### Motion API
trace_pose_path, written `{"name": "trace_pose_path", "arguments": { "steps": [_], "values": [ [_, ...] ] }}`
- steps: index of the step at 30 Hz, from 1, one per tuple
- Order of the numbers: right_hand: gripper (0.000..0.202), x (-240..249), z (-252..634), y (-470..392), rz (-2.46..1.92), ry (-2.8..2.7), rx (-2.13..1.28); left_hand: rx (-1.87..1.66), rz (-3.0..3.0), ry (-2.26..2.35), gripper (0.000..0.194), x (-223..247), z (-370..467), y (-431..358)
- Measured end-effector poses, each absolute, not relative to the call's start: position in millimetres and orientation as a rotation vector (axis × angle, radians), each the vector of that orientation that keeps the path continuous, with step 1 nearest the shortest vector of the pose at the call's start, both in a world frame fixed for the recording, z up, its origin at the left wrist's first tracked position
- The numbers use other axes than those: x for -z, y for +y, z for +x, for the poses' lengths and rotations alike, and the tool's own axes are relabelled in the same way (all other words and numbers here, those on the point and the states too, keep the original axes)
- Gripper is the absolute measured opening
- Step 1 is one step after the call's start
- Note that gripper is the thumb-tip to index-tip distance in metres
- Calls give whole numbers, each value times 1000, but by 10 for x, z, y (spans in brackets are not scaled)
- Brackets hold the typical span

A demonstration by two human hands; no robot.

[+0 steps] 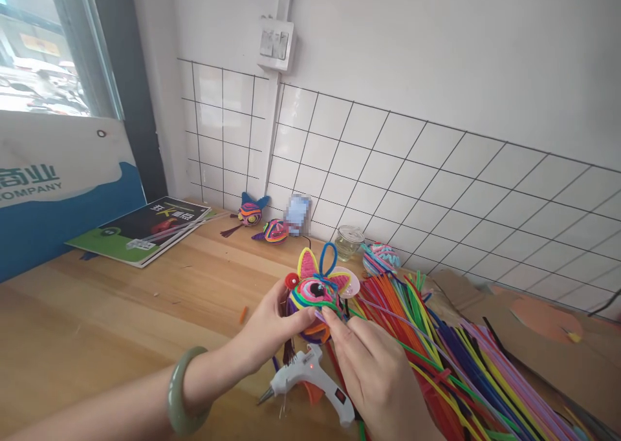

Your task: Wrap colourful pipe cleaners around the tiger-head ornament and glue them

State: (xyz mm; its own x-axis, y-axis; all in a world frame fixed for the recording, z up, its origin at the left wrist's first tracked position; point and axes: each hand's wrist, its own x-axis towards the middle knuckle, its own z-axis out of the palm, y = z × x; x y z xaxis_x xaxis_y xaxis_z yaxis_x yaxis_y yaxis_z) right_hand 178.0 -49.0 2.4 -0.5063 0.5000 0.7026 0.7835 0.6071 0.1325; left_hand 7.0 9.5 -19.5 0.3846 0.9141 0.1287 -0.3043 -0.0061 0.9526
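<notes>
My left hand [274, 318] is closed around a colourful pipe-cleaner animal ornament [310, 292]. The ornament is round and striped, with pink ears edged in yellow, a black-and-white eye, a red pompom, a blue loop on top and a dark tassel below. Against its front, my right hand [371, 357] has its thumb and fingertips pinched at a green pipe cleaner [334, 306] that runs across the striped surface; the exact grip is partly hidden by the fingers. Under both hands lies a white hot glue gun [310, 373] with a small red light showing.
A large spread of coloured pipe cleaners [451, 350] covers the right side of the wooden table [121, 337]. Along the wall are finished-looking ornaments [250, 213], a phone [297, 213], a glass jar [348, 242] and cardboard [543, 350]. A magazine [145, 231] lies left.
</notes>
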Motion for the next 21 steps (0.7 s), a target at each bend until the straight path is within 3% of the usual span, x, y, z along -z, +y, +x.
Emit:
{"name": "trace_pose_path", "arguments": {
  "steps": [6,21],
  "values": [
    [32,-32,1868,-456,-977,-2239,781,-1032,1117,566,52,124,64,81],
    [31,-60,1973,-420,-972,-2201,756,-981,1129,470,51,5,21,110]
  ]
}}
